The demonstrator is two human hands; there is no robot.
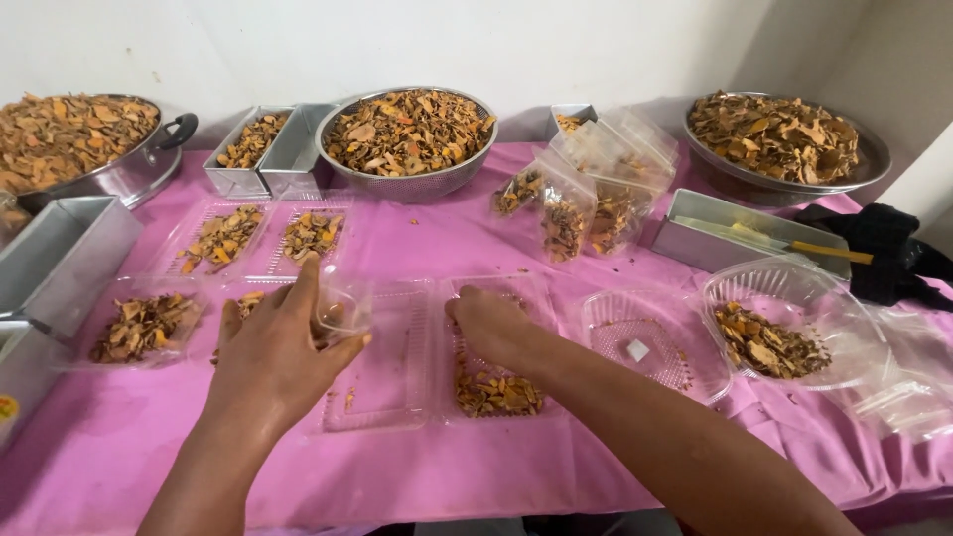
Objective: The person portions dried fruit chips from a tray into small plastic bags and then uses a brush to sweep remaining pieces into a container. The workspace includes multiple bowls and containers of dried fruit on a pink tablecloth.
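Observation:
An open clear hinged plastic box (392,377) lies on the pink tablecloth in front of me. My left hand (278,347) rests palm down on its left edge, fingers spread, next to a small clear tray (342,310). My right hand (491,323) reaches into the box's right half, fingers curled over dried orange-brown slices (496,392) piled there. Whether those fingers pinch any slices is hidden.
Filled clear trays (223,238) sit at the left. A metal colander (409,134), a pot (74,144) and a basin (779,139) hold more slices at the back. Filled plastic bags (586,194), metal tins (258,149), a clear bowl (784,328) and a black cloth (888,253) stand to the right.

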